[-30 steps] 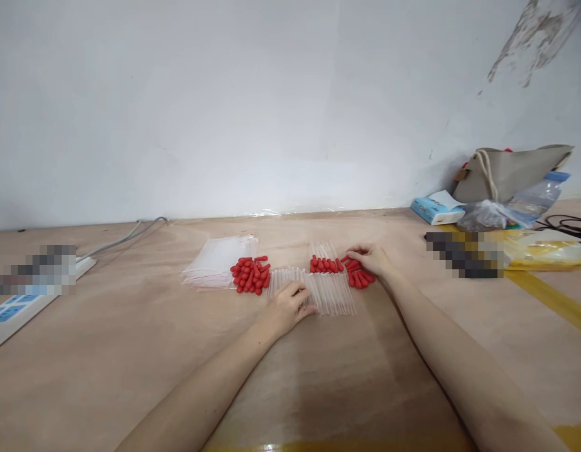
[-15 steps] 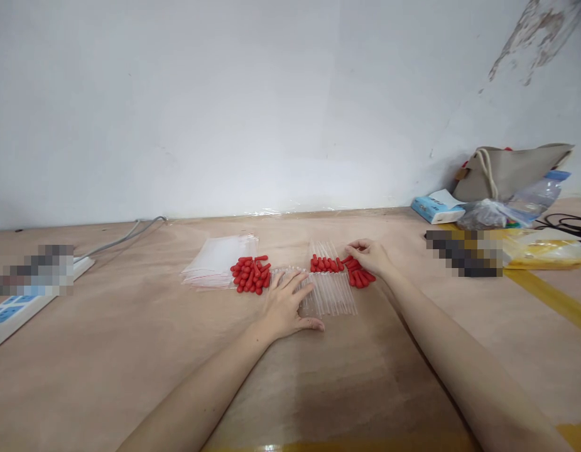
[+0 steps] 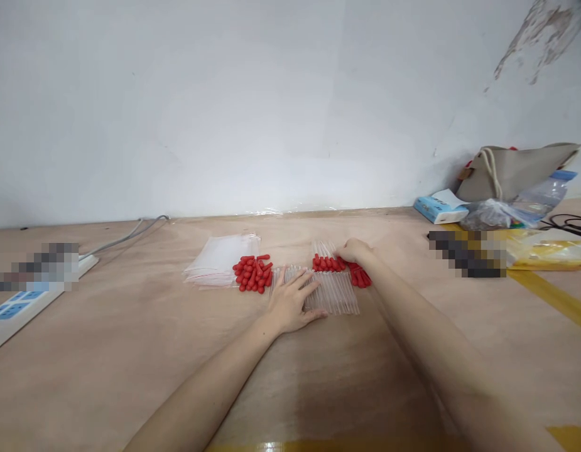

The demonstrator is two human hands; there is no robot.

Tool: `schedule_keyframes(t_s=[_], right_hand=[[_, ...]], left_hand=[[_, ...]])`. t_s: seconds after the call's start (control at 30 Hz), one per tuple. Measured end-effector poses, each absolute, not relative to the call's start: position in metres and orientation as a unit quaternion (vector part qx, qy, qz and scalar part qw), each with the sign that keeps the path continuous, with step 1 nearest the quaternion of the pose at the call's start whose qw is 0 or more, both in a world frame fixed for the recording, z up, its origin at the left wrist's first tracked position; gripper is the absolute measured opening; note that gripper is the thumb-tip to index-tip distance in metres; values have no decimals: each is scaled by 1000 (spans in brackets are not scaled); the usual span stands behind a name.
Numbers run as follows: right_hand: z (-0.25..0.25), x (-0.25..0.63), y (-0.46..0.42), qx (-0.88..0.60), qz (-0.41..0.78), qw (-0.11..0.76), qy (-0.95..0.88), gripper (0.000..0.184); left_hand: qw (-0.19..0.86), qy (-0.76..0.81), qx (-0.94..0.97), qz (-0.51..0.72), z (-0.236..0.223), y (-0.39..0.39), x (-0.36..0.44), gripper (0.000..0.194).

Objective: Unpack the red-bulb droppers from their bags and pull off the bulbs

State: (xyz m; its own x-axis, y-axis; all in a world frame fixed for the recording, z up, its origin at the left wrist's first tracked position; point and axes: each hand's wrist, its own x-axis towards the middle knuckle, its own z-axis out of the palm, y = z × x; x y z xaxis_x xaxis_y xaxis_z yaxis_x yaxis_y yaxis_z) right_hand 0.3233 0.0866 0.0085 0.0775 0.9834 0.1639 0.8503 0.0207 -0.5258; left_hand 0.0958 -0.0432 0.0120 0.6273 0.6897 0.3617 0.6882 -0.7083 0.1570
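My left hand [image 3: 290,301] lies flat with fingers spread on a row of clear glass tubes [image 3: 335,295] laid side by side on the wooden table [image 3: 130,351]. My right hand [image 3: 353,251] rests curled over a row of red rubber caps [image 3: 328,263] fitted to tubes at the far side; what its fingers hold is hidden. A loose pile of red caps [image 3: 253,274] lies just left of my left hand, beside a stack of small clear zip bags [image 3: 217,260].
A white power strip [image 3: 17,307] with its cable lies at the far left. At the far right stand a blue tissue pack [image 3: 438,208], a grey drawstring bag [image 3: 516,169], plastic bags and yellow packaging [image 3: 547,251]. Yellow tape crosses the table's right side.
My left hand opened from a curled grip and spread flat over the tubes. My right hand slid left along the red caps. The view shifted slightly.
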Motion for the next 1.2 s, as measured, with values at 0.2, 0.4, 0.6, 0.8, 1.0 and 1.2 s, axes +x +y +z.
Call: schedule_keyframes(t_s=[0.2,0.4,0.6,0.8,1.0,1.2], right_hand=[[14,317,89,-746,133,174,-629,23],[40,313,67,-723,93,232,-644,33],[58,300,8,-635,82,295,-709,23],[30,284,-47,-399,-1,317,-860,14],[-2,269,-65,-303,-108,341,-883,15],[2,275,-67,-348,-174,357,-849,13]], left_hand=[[-11,392,892,227,12,-46,94,70],[-69,434,836,328,9,-49,85,65],[-127,446,800,381,14,-42,64,50],[-162,391,819,388,14,-53,63,47],[-160,312,872,340,9,-64,69,16],[-158,336,865,337,6,-60,64,12]])
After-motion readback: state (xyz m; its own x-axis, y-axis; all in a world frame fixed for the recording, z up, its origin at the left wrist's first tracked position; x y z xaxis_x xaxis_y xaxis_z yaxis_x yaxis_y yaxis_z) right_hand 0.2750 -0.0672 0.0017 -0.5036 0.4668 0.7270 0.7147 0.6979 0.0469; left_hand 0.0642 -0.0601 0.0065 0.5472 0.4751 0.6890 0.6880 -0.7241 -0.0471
